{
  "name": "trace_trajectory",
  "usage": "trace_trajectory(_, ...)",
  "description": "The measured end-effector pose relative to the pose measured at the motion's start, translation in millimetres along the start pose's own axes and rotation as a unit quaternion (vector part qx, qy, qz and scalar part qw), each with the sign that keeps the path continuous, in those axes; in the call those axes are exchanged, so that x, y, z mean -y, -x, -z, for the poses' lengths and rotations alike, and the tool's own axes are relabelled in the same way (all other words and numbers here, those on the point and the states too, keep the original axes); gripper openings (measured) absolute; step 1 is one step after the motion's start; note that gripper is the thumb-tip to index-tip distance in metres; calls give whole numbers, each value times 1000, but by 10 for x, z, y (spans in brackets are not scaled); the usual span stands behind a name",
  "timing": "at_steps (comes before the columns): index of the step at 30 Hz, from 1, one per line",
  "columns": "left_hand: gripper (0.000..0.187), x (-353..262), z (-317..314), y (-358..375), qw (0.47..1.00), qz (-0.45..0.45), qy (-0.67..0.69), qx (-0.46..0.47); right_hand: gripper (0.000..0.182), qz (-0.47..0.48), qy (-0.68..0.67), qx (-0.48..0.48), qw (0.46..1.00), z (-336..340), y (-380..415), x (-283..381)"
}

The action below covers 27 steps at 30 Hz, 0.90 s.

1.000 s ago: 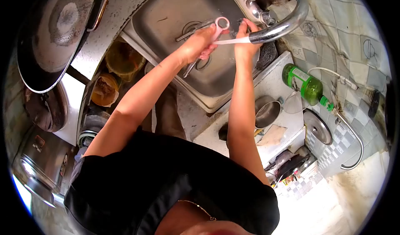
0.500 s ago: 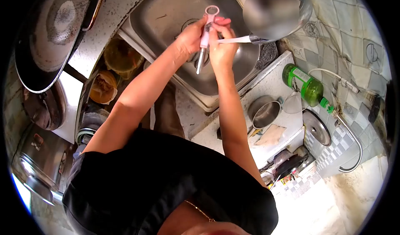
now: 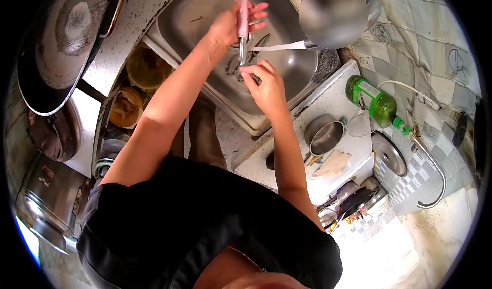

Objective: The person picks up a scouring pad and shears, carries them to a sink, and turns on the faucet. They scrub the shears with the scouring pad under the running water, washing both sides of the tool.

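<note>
Over the steel sink [image 3: 179, 12], my left hand [image 3: 228, 25] holds a pink-handled tool [image 3: 243, 20] against its palm, with several fingers stretched out. A ring tops the handle, and a narrow metal end points down toward me. At this metal end, my right hand [image 3: 266, 86] is closed in a pinch, with a dark scouring pad [image 3: 252, 79] partly hidden under its fingers. Between the hands, a white stream of water [image 3: 281, 47] reaches in from the right, beside the tool.
A large pan [image 3: 61, 48] stands at the upper left. A blurred round object [image 3: 333, 15] hangs over the sink's right side. To the right are a green bottle [image 3: 376, 104], a small pot [image 3: 326, 137], a strainer [image 3: 359, 124] and a round lid [image 3: 389, 155].
The tool and my left hand have moved up and slightly left, and the left fingers have spread. My right hand has moved down from the handle to the metal end.
</note>
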<state>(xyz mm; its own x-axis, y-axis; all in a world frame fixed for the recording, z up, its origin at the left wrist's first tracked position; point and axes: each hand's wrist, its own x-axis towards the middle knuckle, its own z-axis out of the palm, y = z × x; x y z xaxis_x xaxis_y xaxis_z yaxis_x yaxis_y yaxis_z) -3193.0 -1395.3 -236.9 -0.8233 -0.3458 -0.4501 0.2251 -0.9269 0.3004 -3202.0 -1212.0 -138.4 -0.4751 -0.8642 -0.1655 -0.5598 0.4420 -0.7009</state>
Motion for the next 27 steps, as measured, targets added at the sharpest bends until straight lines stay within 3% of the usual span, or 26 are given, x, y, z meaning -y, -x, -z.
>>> trace_trajectory(1,41,-17,124,-92,1000,-3,0,2,10,3,1,-1,1000,47,9,-14)
trace_trajectory(3,42,-32,353,-199,982,42,92,161,10,-11,-59,-108,992,112,41,-51)
trace_trajectory(4,43,-77,104,-60,998,41,34,24,10,-5,-53,-151,987,158,9,-63)
trace_trajectory(5,43,-58,146,-71,998,39,34,24,12,-17,-54,-170,984,195,-26,-47)
trace_trajectory(7,45,34,262,-85,979,91,76,168,13,20,-50,-205,977,160,-191,-55)
trace_trajectory(9,47,145,135,-16,985,87,54,139,14,70,-29,-213,974,67,-418,22)
trace_trajectory(11,46,237,-61,80,994,53,-92,-20,8,77,37,-178,980,-19,-659,31)
trace_trajectory(12,45,225,-121,128,995,57,-58,-62,8,48,17,-199,979,-47,-738,-11)
trace_trajectory(14,43,220,1,139,997,66,-41,-20,8,39,12,-206,978,-102,-703,10)
trace_trajectory(16,41,142,153,69,989,74,19,125,11,62,3,-168,984,-193,-506,77)
trace_trajectory(17,41,166,191,63,989,73,20,125,10,86,18,-175,981,-228,-479,92)
trace_trajectory(19,41,285,173,174,992,111,14,54,8,40,76,-168,982,-126,-588,52)
trace_trajectory(20,39,396,16,194,994,98,40,1,7,85,73,-242,964,-128,-727,-6)
trace_trajectory(21,42,384,-47,234,995,87,10,-53,7,86,74,-243,964,-133,-709,-22)
trace_trajectory(23,41,282,-30,240,994,105,34,8,8,33,93,-183,978,-102,-616,69)
trace_trajectory(25,42,236,66,203,994,96,24,49,9,70,8,-193,979,-233,-467,62)
trace_trajectory(27,43,361,153,218,992,99,16,81,9,45,45,-193,979,-190,-559,9)
